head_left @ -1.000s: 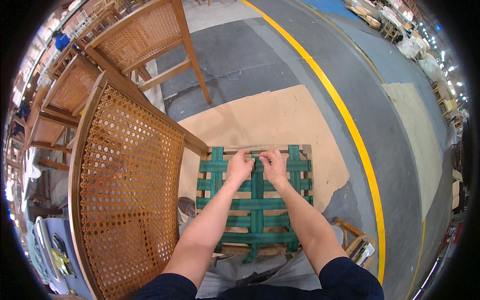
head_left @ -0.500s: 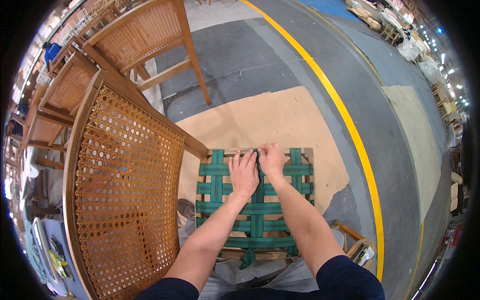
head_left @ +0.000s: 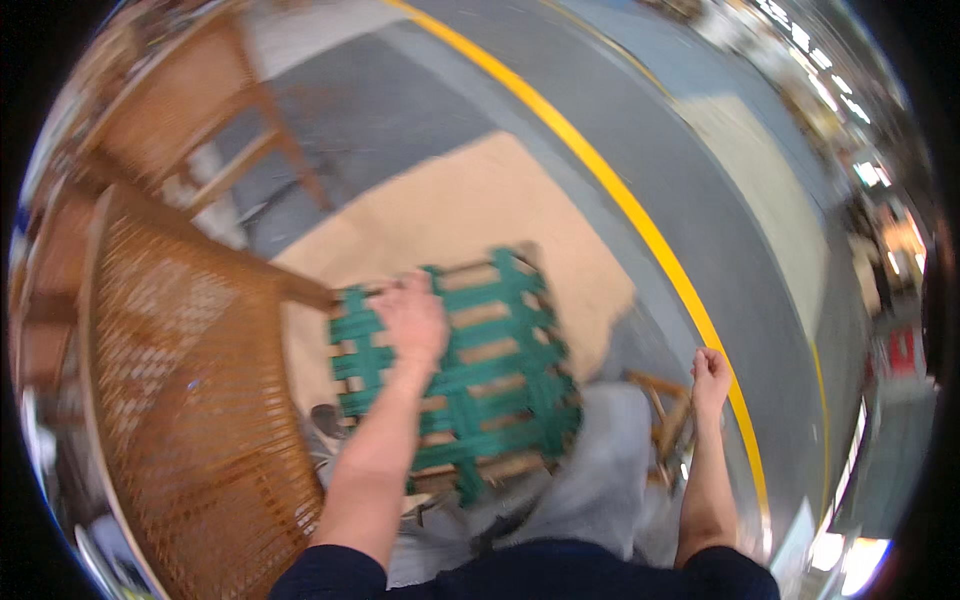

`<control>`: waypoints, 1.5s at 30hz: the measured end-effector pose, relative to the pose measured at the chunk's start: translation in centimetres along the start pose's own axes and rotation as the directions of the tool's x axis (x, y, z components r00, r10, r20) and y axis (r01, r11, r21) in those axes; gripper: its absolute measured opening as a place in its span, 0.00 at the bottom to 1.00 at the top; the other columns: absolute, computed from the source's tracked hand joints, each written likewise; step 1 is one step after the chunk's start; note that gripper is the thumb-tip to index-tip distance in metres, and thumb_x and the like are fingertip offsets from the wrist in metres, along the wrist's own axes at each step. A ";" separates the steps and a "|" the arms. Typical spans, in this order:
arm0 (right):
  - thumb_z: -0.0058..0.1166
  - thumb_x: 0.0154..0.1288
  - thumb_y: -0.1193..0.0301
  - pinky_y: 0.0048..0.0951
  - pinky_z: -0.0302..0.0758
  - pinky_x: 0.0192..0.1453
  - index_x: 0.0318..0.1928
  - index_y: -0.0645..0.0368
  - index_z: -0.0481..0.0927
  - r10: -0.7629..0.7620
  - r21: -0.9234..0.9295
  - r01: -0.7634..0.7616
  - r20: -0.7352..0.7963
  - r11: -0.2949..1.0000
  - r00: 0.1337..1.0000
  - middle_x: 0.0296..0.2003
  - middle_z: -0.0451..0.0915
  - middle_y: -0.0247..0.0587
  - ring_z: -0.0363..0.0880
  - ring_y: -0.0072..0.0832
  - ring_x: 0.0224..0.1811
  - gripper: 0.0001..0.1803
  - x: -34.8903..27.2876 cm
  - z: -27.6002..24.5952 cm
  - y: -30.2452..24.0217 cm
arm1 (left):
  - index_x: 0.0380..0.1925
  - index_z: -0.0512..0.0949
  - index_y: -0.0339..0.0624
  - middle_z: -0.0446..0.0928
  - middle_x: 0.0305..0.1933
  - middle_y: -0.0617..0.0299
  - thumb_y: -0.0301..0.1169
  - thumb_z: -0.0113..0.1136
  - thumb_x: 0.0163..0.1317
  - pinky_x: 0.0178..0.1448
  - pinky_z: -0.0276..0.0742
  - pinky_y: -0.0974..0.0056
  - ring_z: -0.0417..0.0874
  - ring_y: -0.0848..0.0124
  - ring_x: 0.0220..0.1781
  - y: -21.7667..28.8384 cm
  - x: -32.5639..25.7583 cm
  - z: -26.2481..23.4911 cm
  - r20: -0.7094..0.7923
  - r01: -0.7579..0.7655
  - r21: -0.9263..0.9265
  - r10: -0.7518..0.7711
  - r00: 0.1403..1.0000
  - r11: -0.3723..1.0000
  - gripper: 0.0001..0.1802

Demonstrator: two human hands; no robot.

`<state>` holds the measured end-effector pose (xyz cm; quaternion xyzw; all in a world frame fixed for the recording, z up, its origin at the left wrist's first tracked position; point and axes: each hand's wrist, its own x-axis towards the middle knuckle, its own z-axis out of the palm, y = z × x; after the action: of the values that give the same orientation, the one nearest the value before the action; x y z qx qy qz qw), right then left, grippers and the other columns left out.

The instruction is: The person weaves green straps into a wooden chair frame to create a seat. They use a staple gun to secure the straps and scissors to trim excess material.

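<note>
Right hand swung away, fingers bunched; left hand splayed on straps — probably pliable, best gripped by edges.

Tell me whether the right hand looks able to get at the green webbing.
Probably yes: the right hand is off to the side, but nothing seems to block its way over the right leg to the green webbing; the left hand covers only part of it.

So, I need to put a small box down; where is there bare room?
Bare room: the brown sheet beyond the green-webbed seat, and grey floor between the yellow line and the pale strip. Crowded: the left, with cane-backed chairs, and the seat itself, under the left hand.
</note>
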<state>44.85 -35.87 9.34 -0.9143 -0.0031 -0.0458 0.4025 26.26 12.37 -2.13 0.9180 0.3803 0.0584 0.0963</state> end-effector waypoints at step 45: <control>0.67 0.73 0.61 0.30 0.76 0.21 0.56 0.59 0.75 0.021 0.136 -0.261 0.854 0.956 0.520 0.37 0.81 0.37 0.79 0.25 0.21 0.21 -10.1 35.4 -28.5 | 0.76 0.71 0.54 0.62 0.83 0.68 0.42 0.58 0.74 0.86 0.45 0.33 0.53 0.49 0.87 -4.4 -0.9 1.9 -0.237 -0.029 -0.255 -0.033 0.971 0.967 0.31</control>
<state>36.45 9.72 5.66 -0.7613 -0.1280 0.4352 0.4633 22.96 14.58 -4.98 0.8836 0.3793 0.2173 0.1676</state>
